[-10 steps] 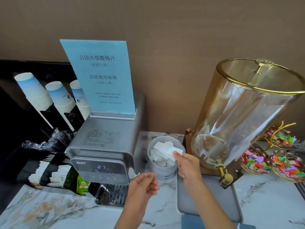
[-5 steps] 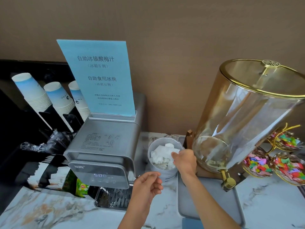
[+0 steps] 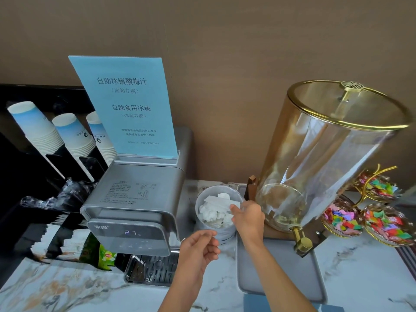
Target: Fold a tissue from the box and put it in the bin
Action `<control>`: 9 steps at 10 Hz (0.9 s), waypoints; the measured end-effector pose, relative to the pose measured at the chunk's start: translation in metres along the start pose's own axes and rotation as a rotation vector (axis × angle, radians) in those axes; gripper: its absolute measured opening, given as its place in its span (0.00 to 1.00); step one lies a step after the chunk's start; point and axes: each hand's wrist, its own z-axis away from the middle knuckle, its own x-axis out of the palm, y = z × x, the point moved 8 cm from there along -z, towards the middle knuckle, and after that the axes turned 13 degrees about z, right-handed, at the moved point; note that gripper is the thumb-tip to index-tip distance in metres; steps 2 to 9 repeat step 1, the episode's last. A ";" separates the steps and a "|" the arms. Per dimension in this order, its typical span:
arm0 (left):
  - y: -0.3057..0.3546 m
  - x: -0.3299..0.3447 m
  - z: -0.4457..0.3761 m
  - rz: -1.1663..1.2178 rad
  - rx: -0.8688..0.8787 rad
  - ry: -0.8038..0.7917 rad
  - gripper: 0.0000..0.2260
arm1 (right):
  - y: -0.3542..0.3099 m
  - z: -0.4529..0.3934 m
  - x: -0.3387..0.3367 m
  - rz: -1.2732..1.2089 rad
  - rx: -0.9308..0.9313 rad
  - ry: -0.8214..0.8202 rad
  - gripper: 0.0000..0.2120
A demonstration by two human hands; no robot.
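- Since half a second ago the right hand (image 3: 247, 218) has shifted a little to the right of the bin (image 3: 217, 210), and the folded tissue (image 3: 221, 202) now lies flat across the heap inside it instead of sitting under the fingers.
- Head view: the right hand hangs at the bin's right rim, fingers loosely curled and reaching toward the tissue's near end; I cannot tell whether the fingertips touch it or have let go.
- The left hand (image 3: 198, 249) hovers in front of the bin, palm up, fingers half curled around nothing.
- The bin stands between the grey dispenser (image 3: 135, 206) and the glass jar (image 3: 326, 158), and holds crumpled white paper under the folded tissue.
- A grey tray (image 3: 281, 280) lies under the right forearm, beside the bin.
- A blue sign (image 3: 126, 106) stands on top of the dispenser; stacked paper cups (image 3: 38, 127) lean at the left.
- Dishes of coloured sweets (image 3: 387, 226) sit at the far right on the marble counter (image 3: 56, 289).
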 end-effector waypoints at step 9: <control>0.000 0.001 0.001 -0.010 0.006 -0.012 0.07 | -0.002 0.022 -0.022 -0.122 -0.052 0.054 0.08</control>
